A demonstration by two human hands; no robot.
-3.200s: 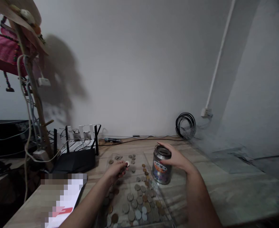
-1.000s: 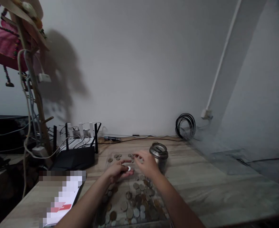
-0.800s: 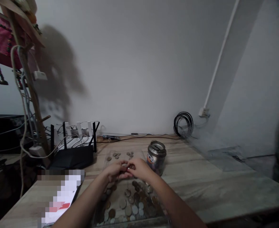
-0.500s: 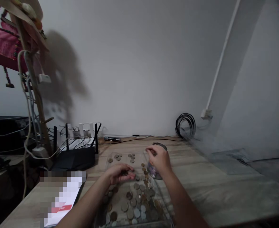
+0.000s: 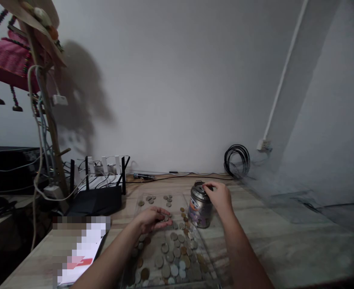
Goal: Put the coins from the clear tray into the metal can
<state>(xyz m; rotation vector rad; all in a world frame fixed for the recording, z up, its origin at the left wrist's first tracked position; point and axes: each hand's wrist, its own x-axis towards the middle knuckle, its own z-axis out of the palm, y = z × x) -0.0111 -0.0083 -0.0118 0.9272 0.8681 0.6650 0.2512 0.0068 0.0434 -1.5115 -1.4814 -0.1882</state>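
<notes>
My left hand [image 5: 154, 220] is cupped, palm up, above the clear plastic tray, with a few coins [image 5: 166, 218] lying in its fingers. My right hand [image 5: 220, 196] pinches at the lid of a silver tin can [image 5: 200, 208] with a coloured picture on its side. Its fingertips touch the top of the can near the middle; the coin between them is mostly hidden. Many loose coins [image 5: 177, 253], silver and brassy, are spread across the clear tray [image 5: 205, 249] between my forearms. Smaller groups of coins [image 5: 167, 199] lie at its far end.
A black router [image 5: 97, 200] with upright antennas stands at the left, behind a partly pixelated white sheet [image 5: 88, 251]. Coiled black cable [image 5: 237, 160] leans on the wall. Thin cables run along the table's back edge. A wooden stand [image 5: 46, 120] with hanging cords rises at the left.
My right hand has moved right from in front of the can onto its lid, uncovering the can's side. My left hand stays over the tray, its coins now showing more clearly.
</notes>
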